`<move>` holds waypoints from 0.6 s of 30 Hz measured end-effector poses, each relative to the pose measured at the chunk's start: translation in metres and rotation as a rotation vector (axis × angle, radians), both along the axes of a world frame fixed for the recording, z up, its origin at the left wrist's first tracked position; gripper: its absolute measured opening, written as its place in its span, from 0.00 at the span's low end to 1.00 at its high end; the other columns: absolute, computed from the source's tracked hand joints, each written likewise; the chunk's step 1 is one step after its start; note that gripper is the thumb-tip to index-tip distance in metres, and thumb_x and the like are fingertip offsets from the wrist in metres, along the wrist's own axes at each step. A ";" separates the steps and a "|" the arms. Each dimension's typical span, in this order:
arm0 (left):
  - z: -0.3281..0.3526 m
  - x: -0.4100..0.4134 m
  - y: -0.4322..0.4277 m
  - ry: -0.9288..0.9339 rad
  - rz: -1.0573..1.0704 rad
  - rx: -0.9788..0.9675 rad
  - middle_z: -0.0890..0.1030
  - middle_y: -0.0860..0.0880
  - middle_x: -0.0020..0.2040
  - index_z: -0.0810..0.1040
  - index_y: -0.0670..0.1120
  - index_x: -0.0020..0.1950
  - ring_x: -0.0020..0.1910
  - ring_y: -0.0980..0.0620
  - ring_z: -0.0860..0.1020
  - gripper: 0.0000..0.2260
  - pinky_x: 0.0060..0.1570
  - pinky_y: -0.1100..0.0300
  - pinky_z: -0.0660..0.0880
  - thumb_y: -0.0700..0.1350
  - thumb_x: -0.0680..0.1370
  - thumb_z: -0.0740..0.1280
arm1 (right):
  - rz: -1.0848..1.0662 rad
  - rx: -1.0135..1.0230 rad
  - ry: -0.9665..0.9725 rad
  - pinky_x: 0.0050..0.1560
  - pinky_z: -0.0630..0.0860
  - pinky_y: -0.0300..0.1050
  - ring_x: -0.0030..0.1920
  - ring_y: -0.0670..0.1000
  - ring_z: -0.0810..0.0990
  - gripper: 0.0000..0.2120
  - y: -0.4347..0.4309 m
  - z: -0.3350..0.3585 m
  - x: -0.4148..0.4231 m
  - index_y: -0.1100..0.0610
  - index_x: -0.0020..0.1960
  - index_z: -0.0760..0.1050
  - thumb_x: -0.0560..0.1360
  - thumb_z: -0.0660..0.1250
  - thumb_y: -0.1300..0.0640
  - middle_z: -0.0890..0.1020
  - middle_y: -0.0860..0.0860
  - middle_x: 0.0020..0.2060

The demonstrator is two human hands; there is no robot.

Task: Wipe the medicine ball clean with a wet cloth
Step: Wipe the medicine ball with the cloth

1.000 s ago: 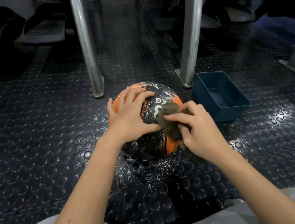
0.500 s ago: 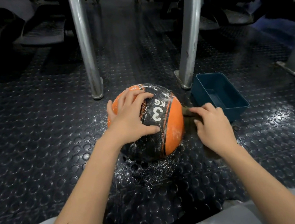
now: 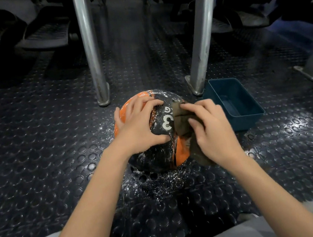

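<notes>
Two grips are seen: the medicine ball is held by the left hand, the cloth clutched against it by the right hand.

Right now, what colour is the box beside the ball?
The rectangular plastic box is dark teal, clearest in the head view.
</notes>
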State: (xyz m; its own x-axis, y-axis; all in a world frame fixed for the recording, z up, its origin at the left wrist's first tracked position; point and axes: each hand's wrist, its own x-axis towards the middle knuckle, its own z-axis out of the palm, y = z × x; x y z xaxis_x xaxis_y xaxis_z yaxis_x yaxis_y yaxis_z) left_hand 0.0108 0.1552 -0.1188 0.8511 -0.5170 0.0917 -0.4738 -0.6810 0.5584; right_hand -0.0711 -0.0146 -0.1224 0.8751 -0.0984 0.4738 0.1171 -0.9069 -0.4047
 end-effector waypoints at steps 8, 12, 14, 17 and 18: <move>0.000 0.000 -0.001 0.009 -0.007 -0.003 0.57 0.62 0.70 0.61 0.62 0.70 0.71 0.64 0.45 0.37 0.69 0.45 0.32 0.57 0.66 0.75 | -0.212 -0.022 0.057 0.53 0.68 0.48 0.51 0.56 0.70 0.16 -0.019 -0.002 0.001 0.57 0.64 0.74 0.77 0.63 0.65 0.74 0.55 0.53; 0.000 0.000 0.000 0.001 0.002 -0.004 0.58 0.61 0.70 0.62 0.61 0.69 0.71 0.64 0.46 0.36 0.69 0.44 0.33 0.56 0.65 0.75 | 0.008 -0.017 0.018 0.52 0.69 0.47 0.50 0.53 0.71 0.16 -0.002 -0.007 -0.001 0.57 0.63 0.75 0.76 0.63 0.64 0.75 0.54 0.53; 0.000 -0.001 0.000 0.006 0.001 -0.007 0.58 0.61 0.70 0.62 0.61 0.69 0.71 0.64 0.46 0.36 0.69 0.44 0.33 0.56 0.65 0.75 | -0.124 -0.096 0.186 0.52 0.71 0.54 0.52 0.57 0.71 0.17 -0.010 -0.016 0.001 0.55 0.65 0.74 0.77 0.62 0.64 0.74 0.55 0.54; 0.000 -0.001 0.000 0.009 -0.006 -0.008 0.57 0.62 0.70 0.62 0.62 0.69 0.71 0.65 0.45 0.36 0.69 0.45 0.32 0.57 0.66 0.75 | -0.307 -0.127 0.244 0.53 0.68 0.53 0.55 0.58 0.70 0.18 -0.025 -0.011 0.002 0.55 0.66 0.72 0.78 0.61 0.64 0.72 0.55 0.55; 0.000 0.000 0.000 0.008 -0.007 -0.006 0.57 0.62 0.70 0.61 0.62 0.69 0.71 0.65 0.45 0.36 0.69 0.45 0.32 0.57 0.66 0.75 | -0.269 -0.061 0.144 0.52 0.69 0.53 0.54 0.58 0.70 0.17 -0.023 -0.006 0.002 0.56 0.65 0.73 0.77 0.62 0.64 0.73 0.56 0.54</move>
State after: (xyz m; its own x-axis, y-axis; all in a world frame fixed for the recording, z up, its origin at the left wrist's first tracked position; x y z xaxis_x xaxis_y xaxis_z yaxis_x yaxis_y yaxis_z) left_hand 0.0104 0.1547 -0.1188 0.8481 -0.5226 0.0879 -0.4740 -0.6739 0.5667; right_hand -0.0694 -0.0376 -0.1280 0.8800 -0.3105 0.3594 -0.1845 -0.9208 -0.3437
